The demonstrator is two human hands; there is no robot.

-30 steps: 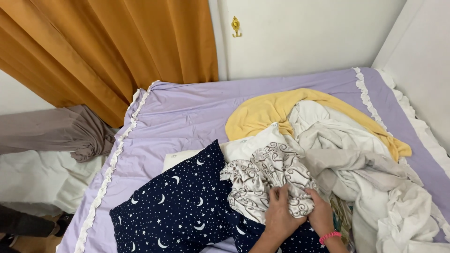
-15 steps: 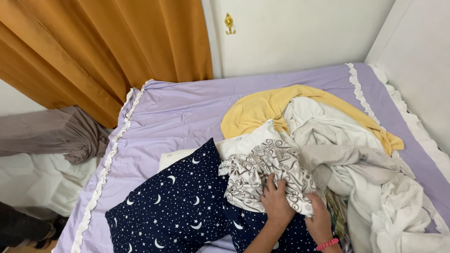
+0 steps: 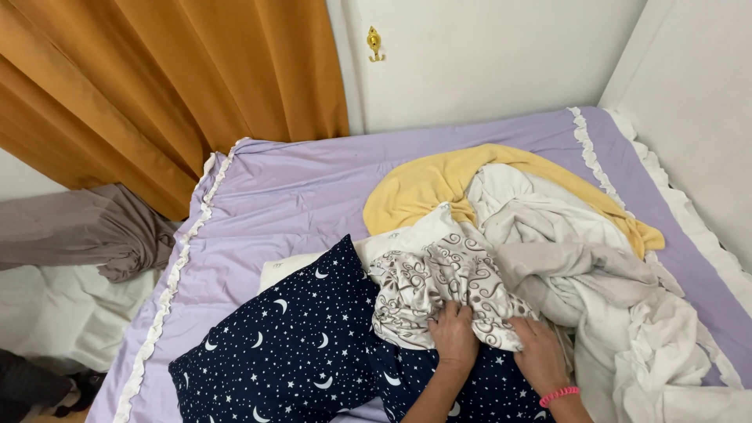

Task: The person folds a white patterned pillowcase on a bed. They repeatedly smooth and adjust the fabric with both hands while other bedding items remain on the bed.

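My left hand [image 3: 453, 334] grips the lower edge of a white cloth with brown swirl print [image 3: 439, 286], bunched on the bed. My right hand [image 3: 539, 350], with a pink wristband, holds the same cloth's edge just to the right. Under both hands lies a navy cloth with white moons and stars [image 3: 298, 352]. Behind the swirl cloth sits a heap of white and cream laundry [image 3: 580, 251] and a yellow cloth [image 3: 427, 184].
The bed has a lilac sheet [image 3: 298, 196] with a white frilled edge. An orange curtain [image 3: 157, 86] hangs at the left, a white wall with a brass hook [image 3: 375, 41] behind. A grey-brown cloth [image 3: 94, 231] lies left of the bed.
Both hands have shifted slightly left along the swirl cloth's lower edge and bunched it; the view has tilted a little.
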